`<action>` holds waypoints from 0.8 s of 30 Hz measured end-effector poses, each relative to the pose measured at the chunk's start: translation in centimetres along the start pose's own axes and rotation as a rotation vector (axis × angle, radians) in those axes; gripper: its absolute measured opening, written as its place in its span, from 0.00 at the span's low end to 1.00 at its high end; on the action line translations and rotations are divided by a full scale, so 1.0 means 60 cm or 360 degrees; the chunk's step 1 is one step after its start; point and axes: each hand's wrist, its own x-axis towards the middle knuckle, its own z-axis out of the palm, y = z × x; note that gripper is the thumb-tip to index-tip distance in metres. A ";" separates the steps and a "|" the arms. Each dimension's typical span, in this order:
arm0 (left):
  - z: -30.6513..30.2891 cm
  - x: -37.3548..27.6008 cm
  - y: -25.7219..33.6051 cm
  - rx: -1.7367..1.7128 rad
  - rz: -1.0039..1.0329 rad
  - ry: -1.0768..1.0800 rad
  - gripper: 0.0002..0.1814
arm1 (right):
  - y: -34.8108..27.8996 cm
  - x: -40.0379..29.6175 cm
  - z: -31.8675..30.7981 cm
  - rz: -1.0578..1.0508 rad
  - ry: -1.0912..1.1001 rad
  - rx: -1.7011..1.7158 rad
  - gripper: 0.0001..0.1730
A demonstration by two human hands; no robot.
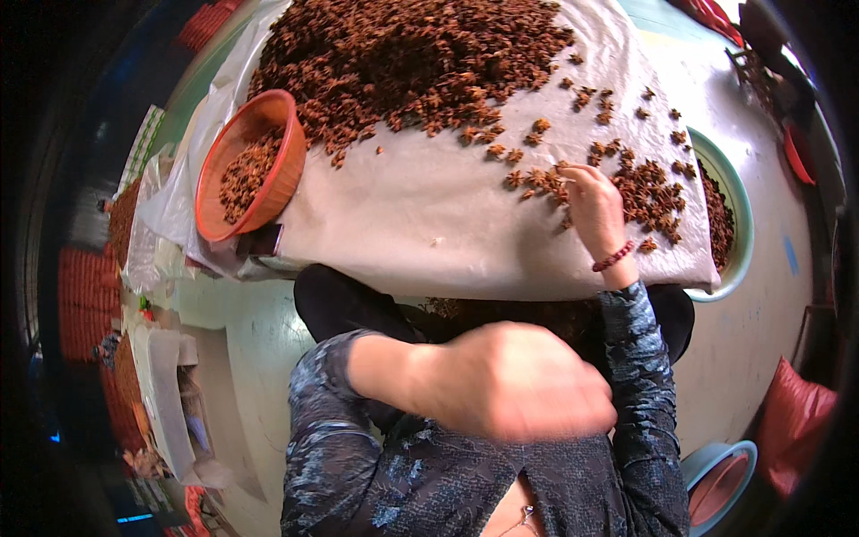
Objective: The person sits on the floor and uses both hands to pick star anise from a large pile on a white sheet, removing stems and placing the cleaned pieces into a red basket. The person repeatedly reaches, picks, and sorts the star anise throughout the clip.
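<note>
My right hand [597, 205], with a dark red bead bracelet [613, 257] at the wrist, is over the sheeted table, its fingertips at a small group of star anise [542, 180]. Whether it grips a piece cannot be told. More loose star anise [649, 194] lies just right of that hand. My left hand [523, 382] is blurred and raised in front of my chest, its fingers bent and turned away; what it may hold is hidden. A large heap of star anise [402, 60] covers the far part of the white plastic sheet [402, 221].
An orange plastic bowl [288, 168] with small brown pieces stands at the table's left edge, by a dark flat object [267, 240]. A pale green basin [741, 221] with star anise is beyond the right edge. A blue-rimmed basin [748, 470] and red sack [795, 423] are lower right.
</note>
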 end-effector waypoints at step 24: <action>0.000 -0.193 -0.399 0.0823 -0.1464 0.0500 0.11 | -0.029 -0.009 0.052 -0.0191 0.0104 0.0104 0.14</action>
